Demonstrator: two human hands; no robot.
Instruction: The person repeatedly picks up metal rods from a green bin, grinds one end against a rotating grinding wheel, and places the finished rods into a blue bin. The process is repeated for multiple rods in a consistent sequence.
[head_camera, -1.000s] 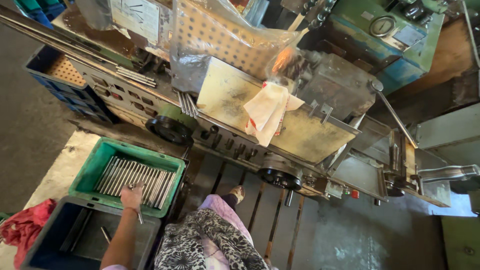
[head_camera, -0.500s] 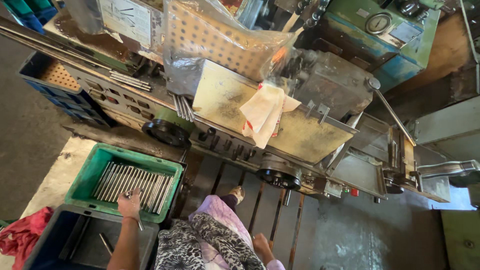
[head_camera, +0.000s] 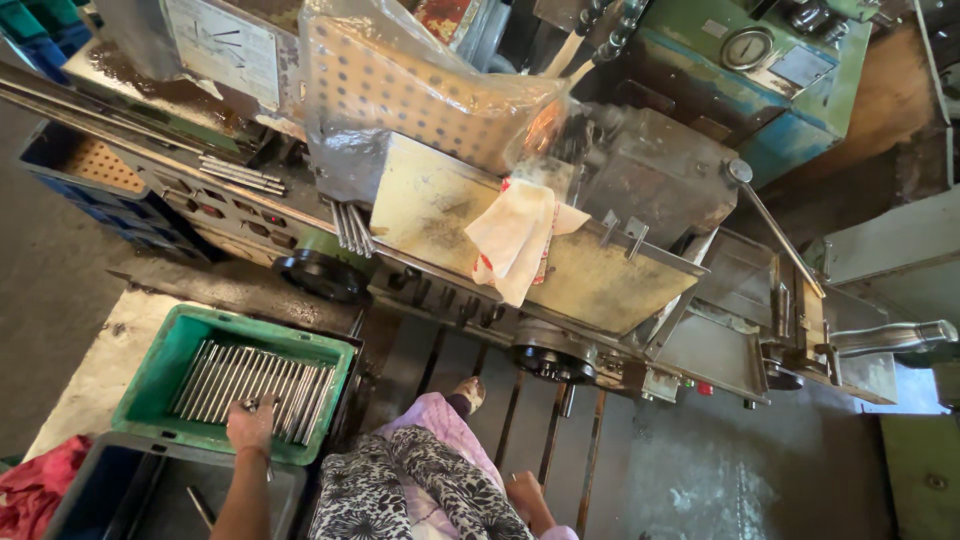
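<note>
A green plastic crate (head_camera: 160, 370) at the lower left holds a row of several thin metal rods (head_camera: 250, 380). My left hand (head_camera: 250, 425) reaches over the crate's near edge, with its fingers curled onto the near ends of the rods and one rod in its grip. My right hand (head_camera: 525, 495) rests low by my knee on the patterned garment (head_camera: 420, 490) and holds nothing. My foot (head_camera: 468, 392) stands on the wooden slats in front of the machine.
A big oily machine (head_camera: 640, 200) fills the upper half, with a white and red cloth (head_camera: 515, 240) on its tray and loose rods (head_camera: 350, 228) on its ledge. A dark crate (head_camera: 110, 490) and a red rag (head_camera: 35, 490) lie at the bottom left, and a blue crate (head_camera: 60, 160) stands at the far left.
My left hand has drawn back slightly toward the crate's near edge and its fingers have curled. My right hand has come into view by my knee.
</note>
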